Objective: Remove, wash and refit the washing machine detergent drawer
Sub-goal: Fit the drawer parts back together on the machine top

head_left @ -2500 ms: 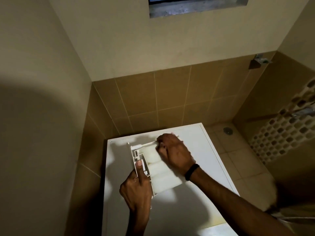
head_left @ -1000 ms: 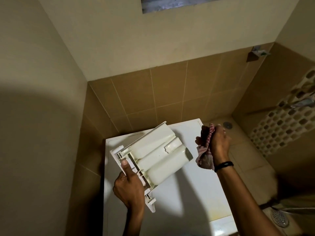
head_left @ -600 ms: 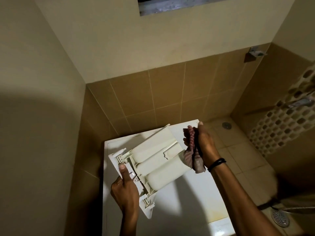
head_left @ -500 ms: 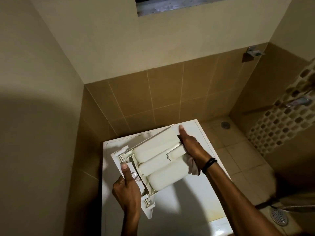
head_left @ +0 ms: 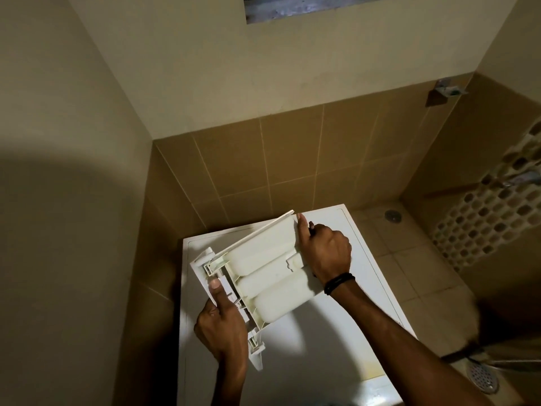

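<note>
Both hands (head_left: 223,328) (head_left: 326,253) back on drawer (head_left: 265,265)

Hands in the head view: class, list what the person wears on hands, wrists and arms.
No gloves or rings show on the left hand or the right hand. No sleeves are in view on either arm. Behind the right hand sits a black band, seemingly two thin strands side by side.

**Layout at the washer**
Above washer top (head_left: 336,341): drawer (head_left: 263,276), left of centre. left hand (head_left: 222,329) grips its near-left end, right hand (head_left: 325,250) its far-right end. floor drain (head_left: 392,215) behind-right of washer (second drain (head_left: 483,378) near-right).
</note>
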